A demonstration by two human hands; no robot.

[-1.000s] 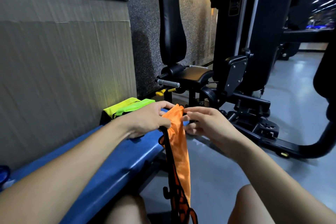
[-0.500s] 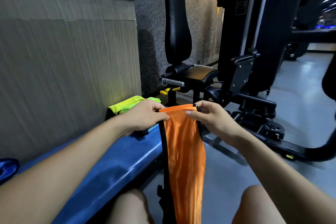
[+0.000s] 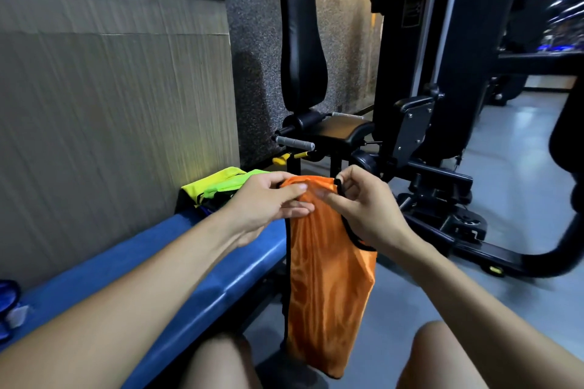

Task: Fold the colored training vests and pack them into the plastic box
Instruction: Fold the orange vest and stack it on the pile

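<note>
The orange vest (image 3: 325,278) hangs lengthwise straight down from both hands, beside the blue bench (image 3: 177,265). The left hand (image 3: 268,202) and right hand (image 3: 363,205) pinch its top edge close together, equally near.

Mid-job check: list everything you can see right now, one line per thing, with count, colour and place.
orange vest: one, orange with black trim, hanging between both hands over the floor
folded vests: yellow and green, count unclear, at the bench's far end
bench: one, blue, along the wall
blue item: one, unidentifiable, left edge
gym machine: one, black, ahead
floor: grey, right
plastic box: none visible
left hand: pinches the orange vest's top edge
right hand: pinches its top edge and black trim
</note>
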